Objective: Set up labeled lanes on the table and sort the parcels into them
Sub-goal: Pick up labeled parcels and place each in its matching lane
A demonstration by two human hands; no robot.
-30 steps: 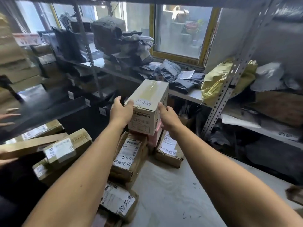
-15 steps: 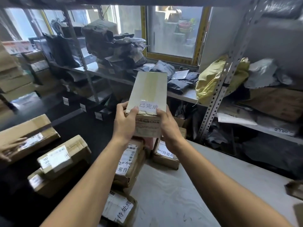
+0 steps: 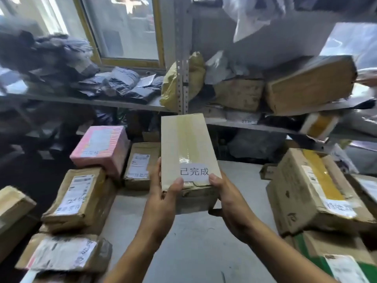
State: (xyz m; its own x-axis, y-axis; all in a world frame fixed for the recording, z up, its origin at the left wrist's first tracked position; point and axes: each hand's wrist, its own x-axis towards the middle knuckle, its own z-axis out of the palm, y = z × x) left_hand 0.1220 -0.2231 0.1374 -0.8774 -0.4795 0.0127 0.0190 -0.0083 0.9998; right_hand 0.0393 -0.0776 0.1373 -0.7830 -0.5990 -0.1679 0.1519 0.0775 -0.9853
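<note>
Your left hand [image 3: 163, 203] and right hand [image 3: 230, 203] clamp the near end of the tan parcel [image 3: 187, 152], thumbs curled onto its top beside the white label [image 3: 194, 172], at frame centre above the grey table [image 3: 195, 246]. Bare tabletop runs toward 6 o'clock; a pink box [image 3: 101, 148] flanks it at 10, a large carton [image 3: 314, 193] at 3.

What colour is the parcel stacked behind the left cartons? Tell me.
Pink parcel, white label on it; head view.
</note>
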